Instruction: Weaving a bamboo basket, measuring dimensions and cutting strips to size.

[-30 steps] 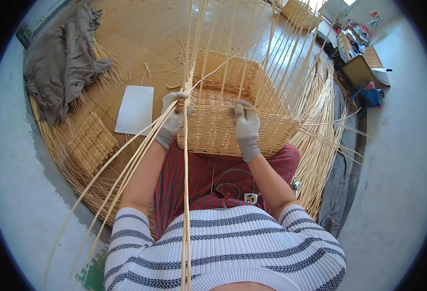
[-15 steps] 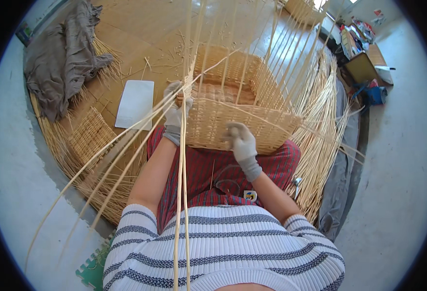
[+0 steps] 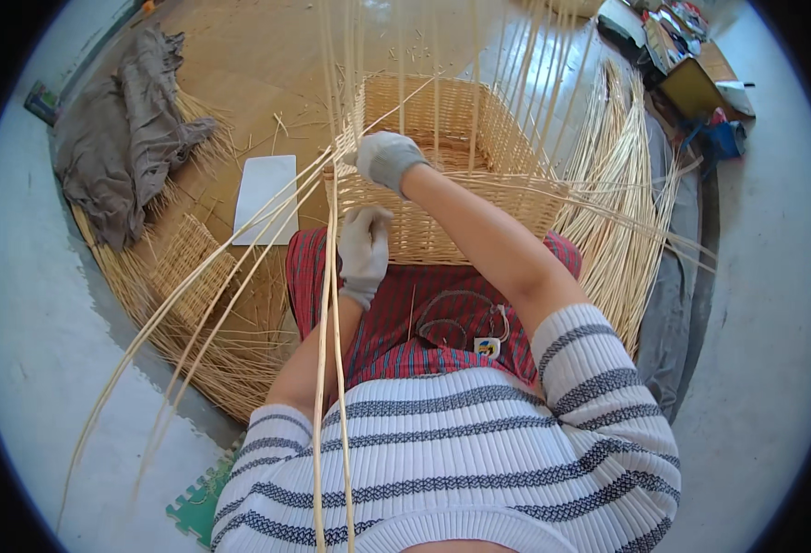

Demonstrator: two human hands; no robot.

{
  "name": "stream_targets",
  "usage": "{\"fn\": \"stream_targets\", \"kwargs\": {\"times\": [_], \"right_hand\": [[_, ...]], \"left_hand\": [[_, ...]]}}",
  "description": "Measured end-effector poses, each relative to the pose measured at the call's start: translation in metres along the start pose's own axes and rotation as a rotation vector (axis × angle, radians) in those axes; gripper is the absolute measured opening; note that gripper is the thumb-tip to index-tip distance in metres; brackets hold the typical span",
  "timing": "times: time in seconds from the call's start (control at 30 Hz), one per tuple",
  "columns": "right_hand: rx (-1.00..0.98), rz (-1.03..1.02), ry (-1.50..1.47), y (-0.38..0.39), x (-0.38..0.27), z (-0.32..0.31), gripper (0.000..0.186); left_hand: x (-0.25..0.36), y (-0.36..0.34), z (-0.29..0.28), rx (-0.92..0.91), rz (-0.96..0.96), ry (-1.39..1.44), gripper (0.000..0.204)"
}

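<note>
Nearest the wearer, long pale willow rods (image 3: pixel 330 369) run lengthwise from below the striped sweater (image 3: pixel 452 461) up past the lap to the near-left corner of the square half-woven wicker basket (image 3: pixel 461 175), which rests against the red checked cloth (image 3: pixel 396 304) over the knees. Their long axis points almost straight away from the body, and more pale rods fan off from that same corner toward the lower left.

The left hand (image 3: pixel 364 251), in a light grey glove, sits just in front of the basket's near wall, beside these rods; its fingers curl down, but whether they pinch a rod cannot be told. The right hand (image 3: pixel 385 158), gloved the same, has crossed over to the basket's near-left corner, above and beyond the left hand, closed loosely about the rim weave or a rod end there. It is the nearer of the two to the working corner. The right forearm lies slantwise across the basket's near wall, and upright stakes (image 3: pixel 433 64) rise from the rim all round, crowding that corner.

Left of the basket lie a flat woven panel (image 3: pixel 189 267), a white sheet (image 3: pixel 265 198) and, farther off, a crumpled grey-brown cloth (image 3: pixel 129 147). Right of the basket a thick sheaf of loose rods (image 3: pixel 622 203) spreads over the floor; beyond it is a clutter of small items (image 3: pixel 691 64).
</note>
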State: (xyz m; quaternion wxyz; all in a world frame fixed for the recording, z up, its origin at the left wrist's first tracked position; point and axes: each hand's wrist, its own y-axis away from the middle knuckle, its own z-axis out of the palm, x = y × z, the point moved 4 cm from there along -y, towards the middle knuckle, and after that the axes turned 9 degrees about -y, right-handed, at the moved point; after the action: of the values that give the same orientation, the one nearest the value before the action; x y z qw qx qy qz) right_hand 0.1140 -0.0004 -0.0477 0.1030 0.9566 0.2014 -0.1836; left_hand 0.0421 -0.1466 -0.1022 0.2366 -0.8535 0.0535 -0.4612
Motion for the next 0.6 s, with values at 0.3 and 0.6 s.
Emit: {"fn": "stream_targets", "kwargs": {"times": [0.3, 0.6], "right_hand": [[0.374, -0.018, -1.003, 0.113, 0.035, 0.022, 0.028], [0.844, -0.092, -0.724, 0.109, 0.085, -0.046, 0.046]], "left_hand": [[0.000, -0.049, 0.021, 0.072, -0.106, 0.239, 0.019], [-0.009, -0.084, 0.056, -0.676, -0.474, 0.213, 0.041]]}}
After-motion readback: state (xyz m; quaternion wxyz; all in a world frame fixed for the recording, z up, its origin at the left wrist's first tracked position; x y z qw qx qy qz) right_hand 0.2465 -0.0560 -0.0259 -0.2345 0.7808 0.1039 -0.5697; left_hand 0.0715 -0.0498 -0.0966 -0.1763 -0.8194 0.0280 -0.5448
